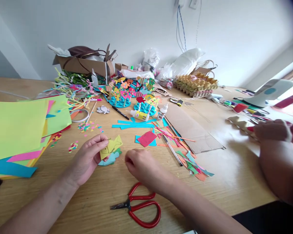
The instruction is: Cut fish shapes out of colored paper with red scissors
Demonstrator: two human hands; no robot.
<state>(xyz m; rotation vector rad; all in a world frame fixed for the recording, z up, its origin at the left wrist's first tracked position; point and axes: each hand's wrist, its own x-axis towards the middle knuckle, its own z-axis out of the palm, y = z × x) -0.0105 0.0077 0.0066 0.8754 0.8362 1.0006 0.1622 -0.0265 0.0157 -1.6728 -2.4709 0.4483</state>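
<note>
My left hand (90, 157) pinches a small yellow paper piece (111, 147) with a fish drawn on it in black line. Beneath that piece, blue and green paper cutouts (111, 159) lie on the table. My right hand (140, 165) is just right of the yellow paper and apart from it, its fingers curled in. Whatever the right fingers may hold is hidden. On the tabletop below that hand rest red-handled scissors (145, 204), their blades pointing left. A red paper piece (146, 138) lies on blue paper beyond the right hand.
Coloured sheets (17, 126) are stacked at left. Paper fish on blue bases (147, 107), a yellow-labelled glue bottle (139, 115) and a white bottle (162, 112) stand or lie ahead. Paper strips (194, 165) and cardboard (192, 130) lie to the right. A co-worker's hand (271, 131) works at far right.
</note>
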